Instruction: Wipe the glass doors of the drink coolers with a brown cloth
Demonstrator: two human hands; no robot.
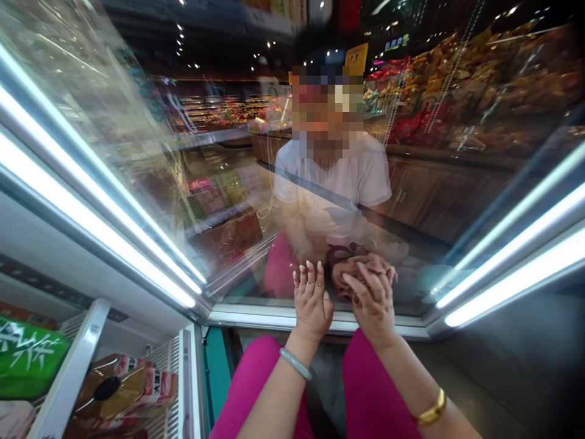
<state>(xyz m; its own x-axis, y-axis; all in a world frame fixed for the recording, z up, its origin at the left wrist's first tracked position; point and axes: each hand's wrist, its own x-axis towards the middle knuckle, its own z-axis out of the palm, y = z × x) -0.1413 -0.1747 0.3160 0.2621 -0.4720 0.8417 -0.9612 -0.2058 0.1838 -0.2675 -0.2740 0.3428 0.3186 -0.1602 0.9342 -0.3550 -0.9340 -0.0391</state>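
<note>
My right hand [372,302] presses a crumpled brown cloth [361,271] against a large glass pane [237,244], low on its right half. Just left of it, my left hand [313,302] holds nothing; its fingers point up, slightly apart, at the lower part of the glass. A pale bangle [295,364] circles my left wrist and a gold bracelet [432,407] my right. The glass mirrors a seated figure in a white shirt, along with the hands and the cloth.
Bright light tubes [91,201] run along the left frame, and more tubes [516,262] along the right. At the lower left, white wire shelves [171,390] hold a green package [30,353] and other packaged goods. A metal sill [256,316] borders the glass below.
</note>
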